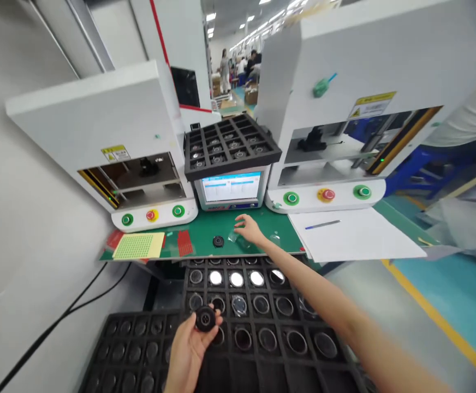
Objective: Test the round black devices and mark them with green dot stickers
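Note:
My left hand [189, 349] holds a round black watch case [206, 318] between thumb and fingers, over the foam tray [232, 376]. The side facing up has small contacts in its middle. My right hand [249, 229] is stretched over the green mat [205, 221], its fingers apart and slightly curled. Right by its fingertips lies a small clear film [233, 236]; whether they touch it I cannot tell. A second round black watch case [218, 240] rests on the mat to the left of that hand. Several round watch parts with glossy faces [267, 338] sit in the tray's compartments.
Two white press machines with buttons stand left [156, 218] and right [323, 194]. Between them, a black tray [233, 158] leans atop a monitor [232, 188]. A yellow sticker sheet [138, 245], a red sheet [184, 243], and papers [356, 240] with a pen [323, 224] lie on the bench.

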`<control>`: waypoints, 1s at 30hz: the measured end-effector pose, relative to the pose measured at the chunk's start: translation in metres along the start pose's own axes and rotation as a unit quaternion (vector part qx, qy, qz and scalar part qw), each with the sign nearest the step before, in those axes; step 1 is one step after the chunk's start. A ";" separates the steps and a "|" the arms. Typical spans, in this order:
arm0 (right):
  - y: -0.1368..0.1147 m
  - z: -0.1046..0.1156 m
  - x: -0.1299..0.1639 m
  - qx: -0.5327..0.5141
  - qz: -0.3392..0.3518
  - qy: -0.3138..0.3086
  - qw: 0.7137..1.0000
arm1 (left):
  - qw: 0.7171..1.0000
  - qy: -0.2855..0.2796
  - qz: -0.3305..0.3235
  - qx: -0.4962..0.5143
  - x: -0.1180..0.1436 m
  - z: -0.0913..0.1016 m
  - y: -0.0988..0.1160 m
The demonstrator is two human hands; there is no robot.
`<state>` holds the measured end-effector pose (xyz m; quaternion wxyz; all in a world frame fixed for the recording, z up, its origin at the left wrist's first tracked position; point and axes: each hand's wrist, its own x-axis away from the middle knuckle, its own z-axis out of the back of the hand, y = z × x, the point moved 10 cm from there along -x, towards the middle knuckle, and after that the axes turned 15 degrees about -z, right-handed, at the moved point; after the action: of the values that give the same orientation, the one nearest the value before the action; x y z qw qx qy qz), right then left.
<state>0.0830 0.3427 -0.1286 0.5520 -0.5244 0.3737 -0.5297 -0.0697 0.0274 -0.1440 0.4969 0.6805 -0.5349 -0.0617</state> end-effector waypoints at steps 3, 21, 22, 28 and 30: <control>-0.008 -0.009 -0.006 0.010 0.039 0.020 0.999 | 0.999 -0.037 -0.002 0.002 0.000 -0.001 -0.001; 0.019 -0.004 -0.020 0.017 -0.031 -0.008 0.999 | 0.998 -0.043 -0.014 -0.036 0.005 -0.042 -0.001; 0.016 -0.005 -0.018 0.010 -0.027 -0.006 1.000 | 0.999 -0.036 -0.011 -0.038 0.005 -0.042 0.000; -0.020 0.010 0.011 -0.078 0.014 0.001 0.997 | 0.998 -0.027 -0.020 -0.045 0.002 -0.033 0.004; -0.032 0.014 0.036 -0.122 0.021 -0.008 0.992 | 0.996 -0.041 -0.050 -0.054 0.001 -0.035 0.011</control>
<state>0.0964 0.3134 -0.0894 0.4983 -0.5840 0.4419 -0.4641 -0.0553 0.0488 -0.1178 0.5070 0.6753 -0.5160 -0.1436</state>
